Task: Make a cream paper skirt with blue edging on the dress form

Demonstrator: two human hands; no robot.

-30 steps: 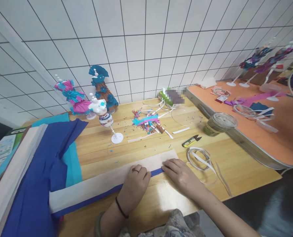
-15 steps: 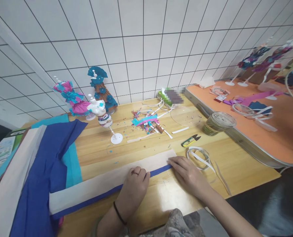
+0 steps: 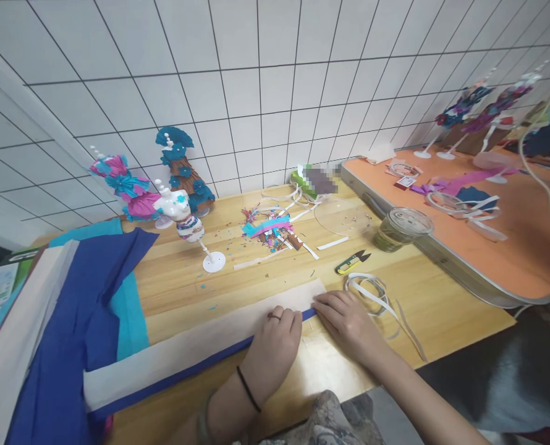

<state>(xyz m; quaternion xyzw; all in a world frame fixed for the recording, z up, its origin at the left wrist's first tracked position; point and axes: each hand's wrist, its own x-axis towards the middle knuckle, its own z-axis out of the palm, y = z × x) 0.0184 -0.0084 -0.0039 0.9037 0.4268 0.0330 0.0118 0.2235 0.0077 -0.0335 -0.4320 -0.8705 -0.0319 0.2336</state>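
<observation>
A long white crepe-paper strip (image 3: 196, 343) lies across the wooden table (image 3: 256, 278), with a dark blue strip (image 3: 210, 364) showing along its near edge. My left hand (image 3: 275, 349) rests on these strips near their right end, its fingers curled under and pressing down. My right hand (image 3: 346, 321) lies just to the right, its fingertips pressed on the strips' right end corner. The two hands nearly touch.
Folded blue, teal and white paper sheets (image 3: 66, 321) lie at the left. Small paper-dressed mannequins (image 3: 182, 213) stand at the back, with paper scraps (image 3: 270, 228) beside them. Snips (image 3: 351, 261), coiled white tape (image 3: 368, 287), a lidded cup (image 3: 398, 228) and an orange table (image 3: 488, 222) are at the right.
My left hand has slid right along the strips, closing up to my right hand. The right hand shifted slightly right to the strips' end.
</observation>
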